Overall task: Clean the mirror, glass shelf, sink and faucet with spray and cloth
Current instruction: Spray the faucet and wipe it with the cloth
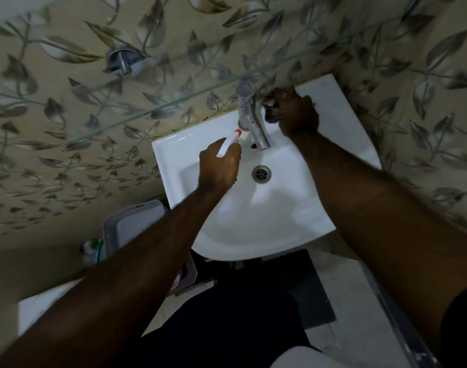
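Observation:
A white sink (275, 224) hangs on the leaf-patterned wall, with a metal faucet (249, 112) at its back rim and a drain (261, 173) in the bowl. My left hand (217, 167) is over the bowl, shut on a white spray bottle (228, 144) whose red nozzle points toward the faucet base. My right hand (298, 115) presses a dark cloth (272, 104) onto the back rim just right of the faucet. The edge of the glass shelf (147, 115) runs diagonally above the sink. The mirror is out of view.
A round chrome shelf bracket (122, 61) is fixed to the wall at upper left. A grey plastic basket (131, 224) stands below and left of the sink. A dark mat (309, 290) lies on the floor under the sink.

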